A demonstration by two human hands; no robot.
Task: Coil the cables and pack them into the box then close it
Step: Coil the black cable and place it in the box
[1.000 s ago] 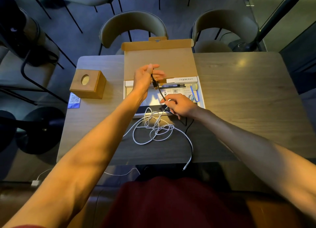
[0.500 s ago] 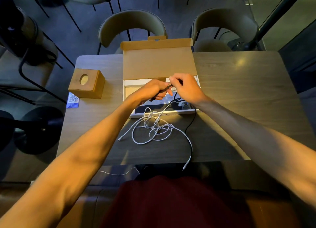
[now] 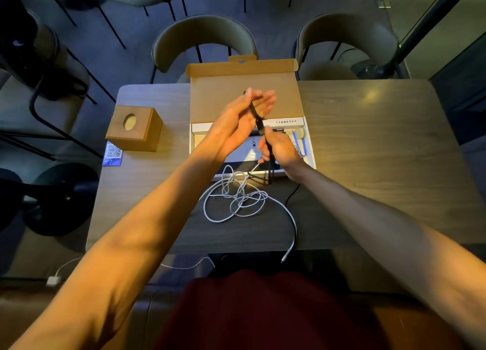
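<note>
A flat cardboard box lies open at the table's far middle, its brown lid standing back. My left hand is raised over the box, fingers stretched out, with a black cable looped across the palm. My right hand is lower, just right of it, closed around the same black cable, which drops to the table and trails off under my right forearm. A white cable lies in a loose tangle on the table in front of the box, one end hanging past the near edge.
A small wooden cube with a round hole stands at the table's left, a QR card beside it. Two chairs stand behind the table. Small items, one blue, lie inside the box at its right.
Both hands were together low over the box half a second ago. My left hand has since risen and spread its fingers, and my right has dropped toward me, drawing the black cable taut between them.
</note>
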